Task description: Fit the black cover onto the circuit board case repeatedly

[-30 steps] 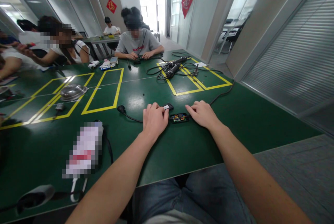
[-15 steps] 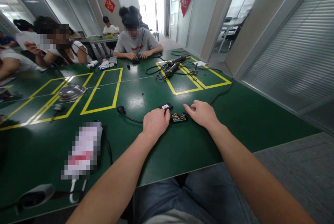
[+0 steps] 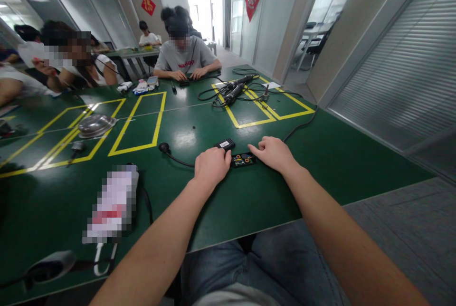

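An opened black adapter case (image 3: 243,159) lies on the green table, its circuit board and copper-coloured coils showing. My left hand (image 3: 213,166) is closed at the case's left end; its fingertips are mostly hidden. At the right end, my right hand (image 3: 273,154) has curled fingers, with the index finger reaching to the case's edge. Just behind the case rests a black cover (image 3: 225,144) with a white label. From under my left hand a black cable runs left to a round plug (image 3: 164,148). Another black cable (image 3: 301,128) leads away behind my right hand.
Black tools with tangled cables (image 3: 235,91) lie farther back inside yellow tape outlines. A metal bowl-like piece (image 3: 97,125) stands at the left. Nearer me is a blurred pale object (image 3: 113,199). Across the table a person (image 3: 185,56) works with both hands.
My right index finger has come slightly closer to the open case. The circuit board looks slightly tilted compared with before. My left hand stays in place.
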Demonstrator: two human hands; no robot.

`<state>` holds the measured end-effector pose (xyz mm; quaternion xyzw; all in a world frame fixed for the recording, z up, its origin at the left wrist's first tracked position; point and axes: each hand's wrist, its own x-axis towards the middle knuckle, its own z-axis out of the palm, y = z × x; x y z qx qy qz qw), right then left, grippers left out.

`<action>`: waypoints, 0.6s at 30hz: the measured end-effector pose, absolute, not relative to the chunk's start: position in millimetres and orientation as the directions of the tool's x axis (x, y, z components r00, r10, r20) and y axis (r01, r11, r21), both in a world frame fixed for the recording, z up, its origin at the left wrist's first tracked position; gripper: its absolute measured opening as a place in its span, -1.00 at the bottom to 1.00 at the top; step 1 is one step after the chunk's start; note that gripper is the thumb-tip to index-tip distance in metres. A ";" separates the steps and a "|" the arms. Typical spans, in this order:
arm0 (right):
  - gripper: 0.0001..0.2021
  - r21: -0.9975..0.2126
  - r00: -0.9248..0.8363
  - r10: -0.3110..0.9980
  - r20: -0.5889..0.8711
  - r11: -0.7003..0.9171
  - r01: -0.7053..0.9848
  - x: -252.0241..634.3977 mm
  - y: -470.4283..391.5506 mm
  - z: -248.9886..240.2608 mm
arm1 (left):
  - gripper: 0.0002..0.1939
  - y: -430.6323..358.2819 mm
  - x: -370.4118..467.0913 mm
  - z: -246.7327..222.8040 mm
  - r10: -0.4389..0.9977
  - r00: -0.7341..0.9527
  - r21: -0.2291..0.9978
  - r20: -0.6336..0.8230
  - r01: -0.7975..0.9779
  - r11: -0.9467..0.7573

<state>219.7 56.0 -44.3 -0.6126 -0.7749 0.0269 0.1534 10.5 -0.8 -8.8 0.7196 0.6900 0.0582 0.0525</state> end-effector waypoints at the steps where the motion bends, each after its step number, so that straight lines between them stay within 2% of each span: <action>1: -0.43 -0.223 -0.198 0.959 0.204 0.243 0.944 219.4 56.6 -44.5 | -0.54 -0.7 10.3 -9.4 0.999 0.035 0.165 0.015 0.986 -0.037; 3: -0.42 -0.214 -0.186 0.963 0.195 0.227 0.950 218.8 57.2 -44.3 | -0.62 -0.2 9.2 -11.6 0.998 0.022 0.191 0.061 0.981 -0.033; 6: -0.41 -0.201 -0.186 0.964 0.188 0.223 0.954 218.1 57.3 -43.1 | -0.74 1.9 5.8 -16.9 0.974 -0.005 0.234 0.226 0.971 -0.049; 8: -0.41 -0.192 -0.191 0.961 0.199 0.230 0.954 218.0 57.1 -42.9 | -0.66 4.6 2.8 -20.4 0.955 -0.040 0.289 0.294 0.956 -0.048; 10: -0.44 -0.200 -0.191 0.960 0.206 0.232 0.952 218.3 57.3 -43.6 | -0.58 8.0 -0.3 -22.8 0.963 -0.064 0.366 0.261 0.930 -0.037; 13: -0.49 -0.244 -0.191 0.957 0.217 0.242 0.939 219.7 58.4 -45.8 | -0.60 12.4 -4.3 -24.9 0.981 -0.060 0.437 0.184 0.899 -0.027; 15: -0.49 -0.288 -0.185 0.957 0.225 0.247 0.925 221.1 59.6 -47.5 | -0.65 13.7 -5.9 -25.9 0.973 -0.031 0.462 0.231 0.883 -0.082; 18: -0.46 -0.369 -0.157 0.962 0.223 0.233 0.900 223.7 61.4 -49.3 | -0.68 11.9 -6.7 -27.5 0.919 0.104 0.489 0.381 0.820 -0.296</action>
